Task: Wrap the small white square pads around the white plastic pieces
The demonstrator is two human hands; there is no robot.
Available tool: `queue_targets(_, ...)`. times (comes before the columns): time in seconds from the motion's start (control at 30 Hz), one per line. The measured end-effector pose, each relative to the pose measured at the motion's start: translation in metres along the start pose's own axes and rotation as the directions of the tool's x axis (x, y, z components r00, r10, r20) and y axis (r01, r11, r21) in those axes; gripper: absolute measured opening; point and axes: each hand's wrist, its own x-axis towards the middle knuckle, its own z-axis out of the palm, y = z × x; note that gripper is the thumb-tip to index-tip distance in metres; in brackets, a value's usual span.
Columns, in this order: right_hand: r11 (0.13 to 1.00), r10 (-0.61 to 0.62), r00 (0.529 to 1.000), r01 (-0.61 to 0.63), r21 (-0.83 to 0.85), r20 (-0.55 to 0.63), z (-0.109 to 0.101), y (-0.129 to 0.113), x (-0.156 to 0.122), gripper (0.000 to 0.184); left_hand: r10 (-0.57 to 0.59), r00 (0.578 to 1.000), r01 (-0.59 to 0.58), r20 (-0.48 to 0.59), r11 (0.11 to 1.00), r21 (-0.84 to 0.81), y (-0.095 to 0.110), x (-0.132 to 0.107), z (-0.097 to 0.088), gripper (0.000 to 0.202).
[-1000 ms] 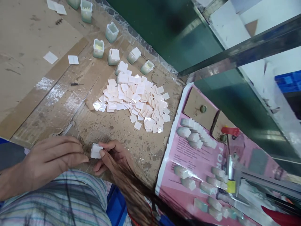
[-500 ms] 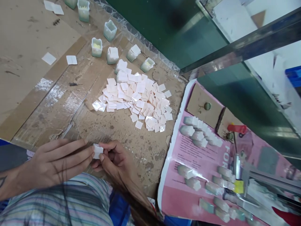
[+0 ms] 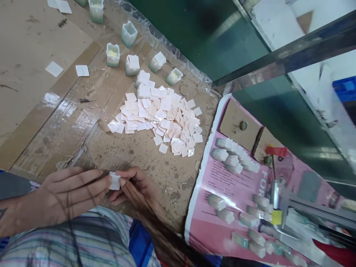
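As far as I can make out, the left hand [image 3: 71, 194] and the right hand [image 3: 136, 187] are both pinching one small white square piece [image 3: 114, 181], so the fingers are closed on it from either side. It's sitting right between the two sets of fingertips, over a cardboard sheet [image 3: 164, 178]. Ahead of the fingers, a big pile of white squares [image 3: 158, 118] is lying on the cardboard, with little translucent square cups [image 3: 112, 55] standing beyond it. A pink printed poster [image 3: 222, 185] is lying off to the right of the fingers.
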Motion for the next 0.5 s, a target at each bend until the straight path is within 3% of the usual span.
queue_targets(0.1, 0.994, 0.047, 0.999, -0.047, 0.100, 0.005, 0.000, -0.006, 0.002, 0.043, -0.076, 0.985, 0.051, -0.152, 0.986, -0.161, -0.002, 0.016, -0.002, 0.034)
queue_targets(0.17, 0.996, 0.028, 1.000, -0.029, 0.089, 0.012, 0.001, -0.009, 0.001, 0.042, -0.088, 0.981, 0.049, -0.172, 0.975, -0.218, -0.004, 0.023, -0.004, 0.032)
queue_targets(0.27, 0.998, -0.042, 0.999, 0.042, 0.036, -0.014, 0.000, -0.012, -0.004, 0.043, -0.032, 0.981, -0.011, -0.193, 0.976, -0.217, -0.006, 0.025, -0.012, 0.030)
queue_targets(0.33, 0.981, -0.172, 0.981, 0.162, -0.111, -0.088, -0.002, -0.011, -0.010, 0.041, 0.015, 0.980, -0.046, -0.200, 0.987, -0.151, -0.006, 0.023, -0.018, 0.028)
queue_targets(0.37, 0.931, -0.301, 0.946, 0.266, -0.250, -0.115, -0.004, -0.010, -0.014, 0.038, 0.046, 0.982, -0.067, -0.186, 0.992, -0.110, -0.006, 0.022, -0.021, 0.030)
queue_targets(0.4, 0.828, -0.453, 0.886, 0.376, -0.416, -0.100, -0.006, -0.009, -0.017, 0.038, 0.072, 0.984, -0.084, -0.163, 0.994, -0.068, -0.006, 0.021, -0.023, 0.031)
queue_targets(0.47, 0.501, -0.692, 0.720, 0.527, -0.687, 0.047, -0.009, -0.007, -0.021, 0.045, 0.115, 0.987, -0.117, -0.117, 0.993, -0.011, -0.005, 0.021, -0.022, 0.035)
queue_targets(0.5, 0.350, -0.743, 0.655, 0.554, -0.755, 0.136, -0.010, -0.006, -0.021, 0.051, 0.129, 0.986, -0.128, -0.110, 0.992, 0.017, -0.004, 0.023, -0.020, 0.035)
